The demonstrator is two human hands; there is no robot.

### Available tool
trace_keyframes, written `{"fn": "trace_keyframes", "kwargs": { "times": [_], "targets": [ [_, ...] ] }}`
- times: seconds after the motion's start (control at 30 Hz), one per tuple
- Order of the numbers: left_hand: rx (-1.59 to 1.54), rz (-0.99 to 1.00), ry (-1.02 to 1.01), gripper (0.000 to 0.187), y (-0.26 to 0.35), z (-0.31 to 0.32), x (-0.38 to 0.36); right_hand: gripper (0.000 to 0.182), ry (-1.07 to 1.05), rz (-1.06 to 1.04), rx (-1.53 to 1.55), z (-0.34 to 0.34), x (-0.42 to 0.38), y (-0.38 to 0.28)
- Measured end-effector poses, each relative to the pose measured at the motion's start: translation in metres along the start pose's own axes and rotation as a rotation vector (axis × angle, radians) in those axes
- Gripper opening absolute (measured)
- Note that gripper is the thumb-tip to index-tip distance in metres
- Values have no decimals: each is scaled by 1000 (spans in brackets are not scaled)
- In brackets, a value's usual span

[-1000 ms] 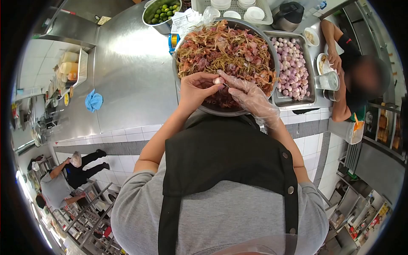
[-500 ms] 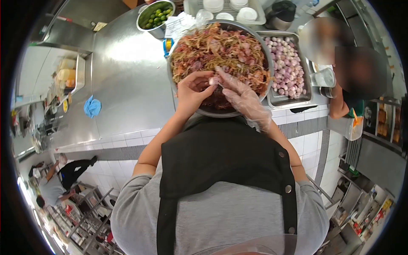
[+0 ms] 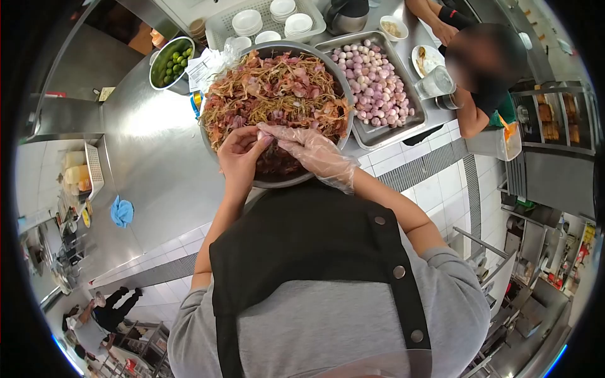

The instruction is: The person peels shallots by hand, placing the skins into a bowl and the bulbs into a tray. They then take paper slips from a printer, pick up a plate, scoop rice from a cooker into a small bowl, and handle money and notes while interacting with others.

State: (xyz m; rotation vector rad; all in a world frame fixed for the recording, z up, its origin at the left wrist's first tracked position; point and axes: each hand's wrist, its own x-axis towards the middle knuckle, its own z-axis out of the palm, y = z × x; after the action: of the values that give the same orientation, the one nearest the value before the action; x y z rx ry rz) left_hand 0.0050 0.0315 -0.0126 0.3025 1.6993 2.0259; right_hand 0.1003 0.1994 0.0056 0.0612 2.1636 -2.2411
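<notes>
A large metal bowl [image 3: 348, 129] full of shallot skins and stringy roots [image 3: 277, 82] sits at the counter's edge. Above its near side, my bare left hand [image 3: 241, 151] pinches a small pale shallot [image 3: 263, 136] between thumb and fingers. My right hand [image 3: 315, 151], in a clear plastic glove, meets it there with its fingertips closed on the same shallot, which is largely covered by the fingers. Right of the bowl stands a metal tray [image 3: 413, 129] of peeled pinkish shallots [image 3: 375, 88].
Green limes [image 3: 176, 66] fill a metal pot at the back left, beside papers [image 3: 201, 69]. White dishes [image 3: 247, 22] stand in a basket behind. A blue cloth [image 3: 121, 211] lies left. A person [image 3: 482, 63] leans at the right, near a plate [image 3: 426, 61] and clear container [image 3: 435, 83].
The view has turned and shifted, so the bowl and tray appear further left. My right fingertips have come closer to my left ones, around the shallot. More of the person at the right shows.
</notes>
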Motion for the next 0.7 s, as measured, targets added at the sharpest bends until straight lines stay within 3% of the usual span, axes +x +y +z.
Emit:
{"fn": "trace_keyframes", "kwargs": {
  "times": [0.1, 0.17, 0.33, 0.4, 0.43, 0.5, 0.63, 0.7],
  "targets": [
    [9, 2, -14, 29, 0, 1, 0, 43, 24, 68, 38, -3, -1, -7],
    [2, 4, -4, 30, 0, 3, -1, 42, 95, -11, 46, -7, 2, 2],
    [29, 44, -21, 31, -6, -1, 1, 45, 143, 124, 117, -15, 4, 9],
    [40, 48, -18, 31, -8, -3, 2, 45, 322, -130, -112, -13, 7, 7],
    [28, 48, -14, 30, -7, -3, 1, 45, 321, -130, -112, -13, 8, 8],
    [18, 45, -8, 29, -4, -4, 0, 44, 351, -51, 83, -11, 8, 6],
    [-18, 45, 20, 31, 1, 0, -2, 42, 360, -20, 47, -10, 0, -5],
    [-4, 54, 30, 32, 3, -1, -2, 40, 279, 106, -5, -11, -1, -6]
  ]
}}
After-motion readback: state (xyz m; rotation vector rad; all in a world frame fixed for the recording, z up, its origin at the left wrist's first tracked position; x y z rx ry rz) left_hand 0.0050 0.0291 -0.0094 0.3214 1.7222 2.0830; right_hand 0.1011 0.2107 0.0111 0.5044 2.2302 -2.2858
